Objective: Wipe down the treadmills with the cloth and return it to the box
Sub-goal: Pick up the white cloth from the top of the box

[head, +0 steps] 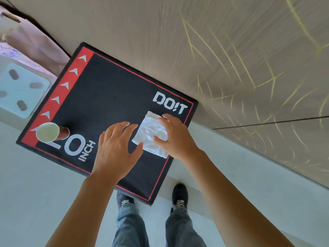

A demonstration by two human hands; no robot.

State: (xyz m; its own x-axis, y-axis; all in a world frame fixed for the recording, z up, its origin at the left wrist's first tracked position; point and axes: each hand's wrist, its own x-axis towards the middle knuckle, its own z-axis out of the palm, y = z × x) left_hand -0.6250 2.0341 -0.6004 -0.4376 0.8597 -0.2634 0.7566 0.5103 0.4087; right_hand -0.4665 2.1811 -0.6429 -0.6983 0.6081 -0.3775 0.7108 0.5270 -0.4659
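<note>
Two dark shoes (179, 195) and jeans (181, 229) stand on the pale floor (35, 193) at the near edge of a black box (110, 97) with red trim, marked "20 INCH" and "DO!T". The left hand (114, 148) hovers flat over the box top, fingers (121, 127) spread wide, thumb tip touching the cloth (151, 136). The right hand (176, 138) lies palm-down on the cloth's right side, fingers loosely extended and pressing it, not gripping. The folded white cloth lies on the box near its right edge. A cup (49, 132) lies tipped at the left corner. Beyond, a wood-grain wall (231, 50).
</note>
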